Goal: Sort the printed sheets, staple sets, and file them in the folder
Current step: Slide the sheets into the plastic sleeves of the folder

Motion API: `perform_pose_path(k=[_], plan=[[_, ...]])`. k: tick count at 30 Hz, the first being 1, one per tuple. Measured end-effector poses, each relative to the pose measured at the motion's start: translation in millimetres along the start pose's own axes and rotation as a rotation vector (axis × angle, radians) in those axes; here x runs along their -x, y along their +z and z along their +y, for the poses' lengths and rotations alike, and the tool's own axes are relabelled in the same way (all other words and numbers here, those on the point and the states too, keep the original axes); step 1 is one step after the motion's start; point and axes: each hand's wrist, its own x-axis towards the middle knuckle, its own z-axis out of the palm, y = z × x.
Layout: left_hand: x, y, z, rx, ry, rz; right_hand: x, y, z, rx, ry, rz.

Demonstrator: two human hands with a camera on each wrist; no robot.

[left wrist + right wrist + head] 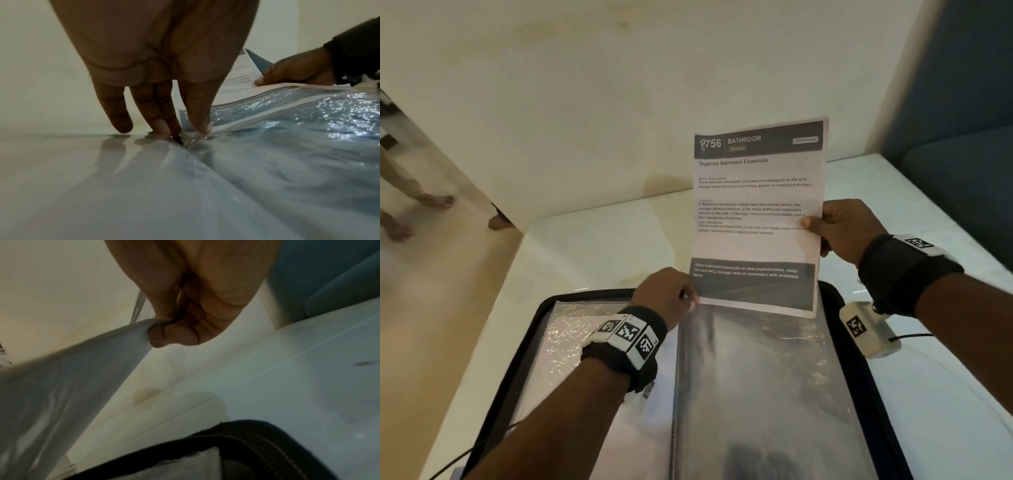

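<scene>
A printed sheet (756,205) headed "756 BATHROOM" stands upright over the open black zip folder (530,329). My right hand (816,224) pinches the sheet's right edge, thumb on the front; the right wrist view shows that pinch (162,322) on the paper (82,369). The sheet's lower edge sits in the mouth of a clear plastic sleeve (756,377) on the folder's right side. My left hand (686,298) pinches the sleeve's top corner by the spine. In the left wrist view its fingers (162,126) point down at the sleeve (287,154), with the sheet (236,81) showing through the plastic.
The folder lies on a glossy white table (585,246). A blue sofa (962,137) stands at the right, beyond the table. Another person's bare feet (431,202) are on the floor at the left. A thin black cable (911,337) runs from my right wrist.
</scene>
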Motion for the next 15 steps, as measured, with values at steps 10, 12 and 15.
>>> perform_pose_path(k=[10,12,15], plan=[[3.3,-2.5,-10.6,0.146,0.029,0.003,2.0,-2.6,-2.3,0.025,-0.061,-0.036],[4.0,-2.8,-12.8,0.111,0.033,0.011,1.2,-0.3,-4.3,0.06,-0.072,-0.056],[4.3,-3.7,-13.3,0.087,0.017,0.002,-2.2,-1.9,-7.9,0.087,-0.069,-0.094]])
